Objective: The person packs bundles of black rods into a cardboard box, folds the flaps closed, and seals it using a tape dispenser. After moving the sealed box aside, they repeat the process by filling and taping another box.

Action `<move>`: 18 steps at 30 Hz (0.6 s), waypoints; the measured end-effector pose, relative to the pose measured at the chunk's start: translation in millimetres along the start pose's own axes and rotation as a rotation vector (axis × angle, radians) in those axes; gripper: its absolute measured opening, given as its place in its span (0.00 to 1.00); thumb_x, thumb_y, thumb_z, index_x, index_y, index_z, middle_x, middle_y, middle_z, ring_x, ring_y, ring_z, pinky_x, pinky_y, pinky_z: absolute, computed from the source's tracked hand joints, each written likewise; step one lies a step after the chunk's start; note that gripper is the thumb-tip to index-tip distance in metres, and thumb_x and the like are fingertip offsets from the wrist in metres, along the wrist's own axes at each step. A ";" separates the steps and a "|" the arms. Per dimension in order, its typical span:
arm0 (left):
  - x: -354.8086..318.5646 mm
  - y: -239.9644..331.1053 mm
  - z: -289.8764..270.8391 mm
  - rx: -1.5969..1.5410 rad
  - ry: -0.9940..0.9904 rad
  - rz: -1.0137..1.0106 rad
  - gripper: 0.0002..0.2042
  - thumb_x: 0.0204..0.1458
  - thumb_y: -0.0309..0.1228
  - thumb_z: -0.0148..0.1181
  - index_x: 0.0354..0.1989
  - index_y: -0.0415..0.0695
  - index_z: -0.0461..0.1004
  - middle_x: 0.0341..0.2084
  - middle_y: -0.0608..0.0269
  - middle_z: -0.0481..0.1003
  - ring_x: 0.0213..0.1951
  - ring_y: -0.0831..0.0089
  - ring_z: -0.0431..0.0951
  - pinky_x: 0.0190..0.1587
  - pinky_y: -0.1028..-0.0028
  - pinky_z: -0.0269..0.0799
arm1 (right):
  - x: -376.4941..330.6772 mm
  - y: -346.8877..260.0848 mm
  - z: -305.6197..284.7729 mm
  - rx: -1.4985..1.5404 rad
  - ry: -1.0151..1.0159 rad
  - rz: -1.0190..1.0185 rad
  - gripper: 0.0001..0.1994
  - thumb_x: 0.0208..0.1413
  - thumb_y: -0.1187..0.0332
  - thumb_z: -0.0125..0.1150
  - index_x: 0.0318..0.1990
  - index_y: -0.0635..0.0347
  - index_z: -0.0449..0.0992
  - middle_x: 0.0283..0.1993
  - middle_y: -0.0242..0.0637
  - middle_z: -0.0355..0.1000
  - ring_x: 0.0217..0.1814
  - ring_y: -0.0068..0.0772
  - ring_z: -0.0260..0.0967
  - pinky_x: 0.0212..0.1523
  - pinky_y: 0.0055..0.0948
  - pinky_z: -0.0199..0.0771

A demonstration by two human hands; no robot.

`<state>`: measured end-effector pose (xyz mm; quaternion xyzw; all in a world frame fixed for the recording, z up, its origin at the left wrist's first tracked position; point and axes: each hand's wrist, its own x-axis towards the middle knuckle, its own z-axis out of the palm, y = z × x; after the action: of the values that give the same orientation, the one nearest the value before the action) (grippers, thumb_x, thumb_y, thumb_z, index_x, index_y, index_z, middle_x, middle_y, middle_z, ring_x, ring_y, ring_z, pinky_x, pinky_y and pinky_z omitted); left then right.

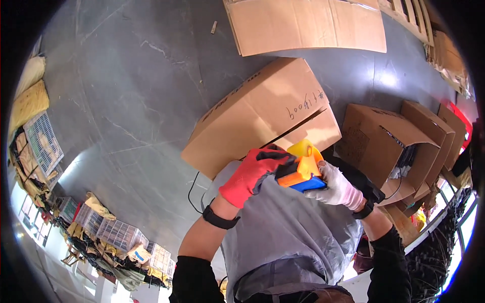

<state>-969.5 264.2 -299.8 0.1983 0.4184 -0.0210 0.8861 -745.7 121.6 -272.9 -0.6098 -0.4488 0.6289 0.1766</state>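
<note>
Just in front of my grey apron (283,227) I hold what looks like a tape dispenser (303,170), with yellow, orange and blue parts. My left hand (252,174), in a red glove with dark fingers, closes on its left side. My right hand (337,187), in a whitish glove, grips its right and lower side. Directly beyond both hands lies a cardboard box (252,116), with handwriting on one face and a dark gap between its flaps.
Flattened cardboard (308,25) lies at the far side. More brown boxes (379,141) stand at the right, one open with dark contents. Crates (116,232) and sacks line the left edge. A thin black cable (192,189) hangs beside the near box. Grey floor (131,101) stretches left.
</note>
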 end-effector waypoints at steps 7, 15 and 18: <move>-2.7 -23.1 -17.0 0.479 0.367 0.378 0.07 0.52 0.21 0.58 0.38 0.39 0.80 0.31 0.68 0.75 0.34 0.80 0.74 0.36 0.79 0.69 | 26.8 -36.9 18.4 0.200 -0.167 0.440 0.26 0.44 0.60 0.74 0.47 0.68 0.72 0.37 0.43 0.76 0.37 0.30 0.75 0.40 0.30 0.73; 40.3 81.4 -176.9 0.615 0.935 0.637 0.08 0.51 0.30 0.63 0.27 0.36 0.77 0.17 0.67 0.71 0.24 0.79 0.68 0.30 0.72 0.66 | 0.4 -25.8 44.7 0.319 -0.039 0.454 0.29 0.48 0.60 0.72 0.53 0.69 0.70 0.38 0.34 0.75 0.38 0.21 0.71 0.40 0.27 0.73; 73.5 79.6 -197.9 0.614 0.780 0.558 0.08 0.49 0.29 0.64 0.28 0.36 0.78 0.19 0.72 0.72 0.25 0.80 0.68 0.30 0.73 0.65 | -27.8 -2.9 57.9 0.500 0.043 0.510 0.30 0.49 0.59 0.72 0.56 0.67 0.69 0.40 0.31 0.73 0.41 0.20 0.69 0.44 0.27 0.72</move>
<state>-1050.7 420.0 -441.4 0.5429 0.6212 0.1680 0.5396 -794.9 81.6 -262.2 -0.6531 -0.1106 0.7302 0.1673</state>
